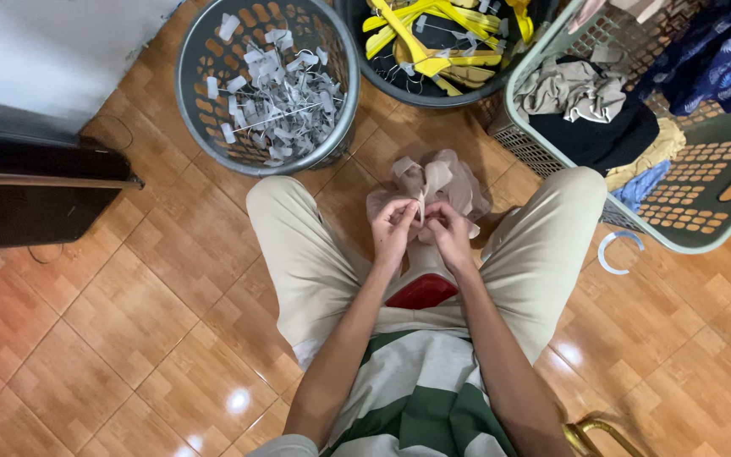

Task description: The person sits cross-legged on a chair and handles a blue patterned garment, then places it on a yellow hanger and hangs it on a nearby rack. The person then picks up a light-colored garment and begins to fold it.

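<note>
Your striped shirt (420, 389) fills the bottom edge; above your knees, your left hand (393, 228) and right hand (448, 230) both pinch 1 crumpled beige cloth (433, 182), near 3 baskets.

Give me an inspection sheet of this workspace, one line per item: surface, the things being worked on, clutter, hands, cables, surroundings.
Surface: glossy orange-brown tiled floor; the person sits on a red stool.
Things in hand: crumpled beige sheer garment, pinched at one spot by both hands.
Clutter: white plastic ring on the floor by the right knee.
Hands: left hand and right hand, both closed on the garment, fingertips close together.
Cables: thin wire near the dark furniture.
Surroundings: grey round basket of white clips, dark tub of yellow hangers, pale green laundry basket of clothes.
</note>
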